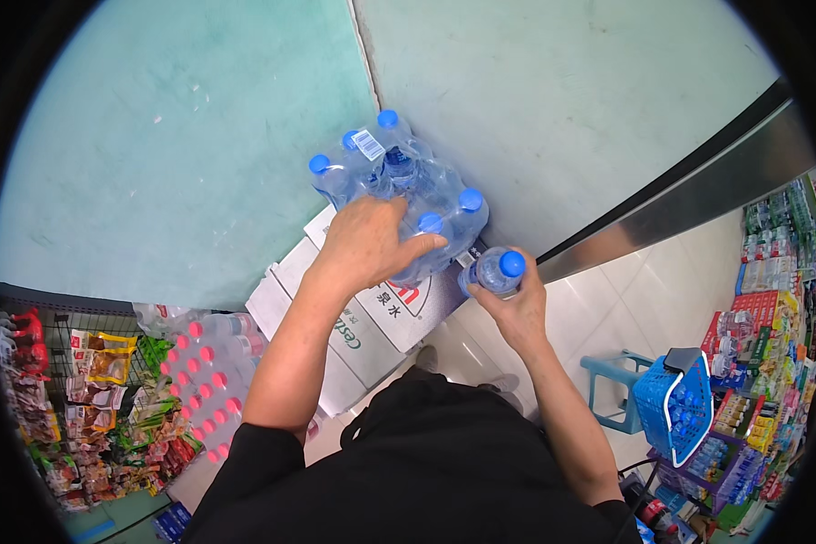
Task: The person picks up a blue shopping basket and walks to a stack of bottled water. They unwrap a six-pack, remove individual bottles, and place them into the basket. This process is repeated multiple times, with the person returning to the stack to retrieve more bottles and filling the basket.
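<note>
A clear film-wrapped pack of water bottles (449,180) with blue caps stands on top of stacked cardboard cartons (381,326), in the corner of two pale green walls. My left hand (370,238) grips the pack from above, thumb spread along the film beside a blue cap; its fingertips are partly hidden among the bottles. Just to the right of the pack, my right hand (520,306) holds a single water bottle (493,268) upright, fingers around its side below the blue cap. That bottle is beside the cartons' edge.
Pink-capped bottles (204,381) and a wire rack of packaged snacks (102,408) stand at left. On the right are a blue plastic stool (615,387), a blue basket (673,408) containing bottles, and stocked shelves (755,367). A metal-edged panel (680,190) juts out at upper right.
</note>
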The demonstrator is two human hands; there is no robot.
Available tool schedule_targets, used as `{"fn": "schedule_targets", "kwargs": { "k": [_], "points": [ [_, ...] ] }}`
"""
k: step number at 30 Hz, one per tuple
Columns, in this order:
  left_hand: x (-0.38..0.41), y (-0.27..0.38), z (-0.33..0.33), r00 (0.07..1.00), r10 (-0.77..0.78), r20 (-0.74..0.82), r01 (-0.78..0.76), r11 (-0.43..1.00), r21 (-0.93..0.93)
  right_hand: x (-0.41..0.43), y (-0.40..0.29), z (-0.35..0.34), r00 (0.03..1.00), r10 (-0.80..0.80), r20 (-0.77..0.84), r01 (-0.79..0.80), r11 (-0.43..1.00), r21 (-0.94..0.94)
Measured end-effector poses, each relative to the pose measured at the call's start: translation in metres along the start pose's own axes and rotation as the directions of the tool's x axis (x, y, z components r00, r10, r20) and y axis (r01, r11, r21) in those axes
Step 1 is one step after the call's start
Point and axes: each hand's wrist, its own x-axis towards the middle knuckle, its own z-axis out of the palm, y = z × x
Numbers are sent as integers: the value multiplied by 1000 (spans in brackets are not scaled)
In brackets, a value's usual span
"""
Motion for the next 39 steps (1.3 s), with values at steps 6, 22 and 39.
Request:
{"fn": "schedule_targets", "kwargs": {
  "k": [6, 22, 39],
  "points": [
    [11, 0, 15, 1000, 15, 18, -14, 999, -37, 18, 12, 22, 998, -40, 48, 42, 998, -44],
    [12, -7, 30, 993, -119, 10, 104, 818, -565, 11, -34, -10, 943, -332, -4, 324, 922, -210],
    [11, -1, 21, 997, -24, -76, -20, 845, -534, 92, -90, 12, 833, -336, 439, 531, 708, -466]
  ]
}}
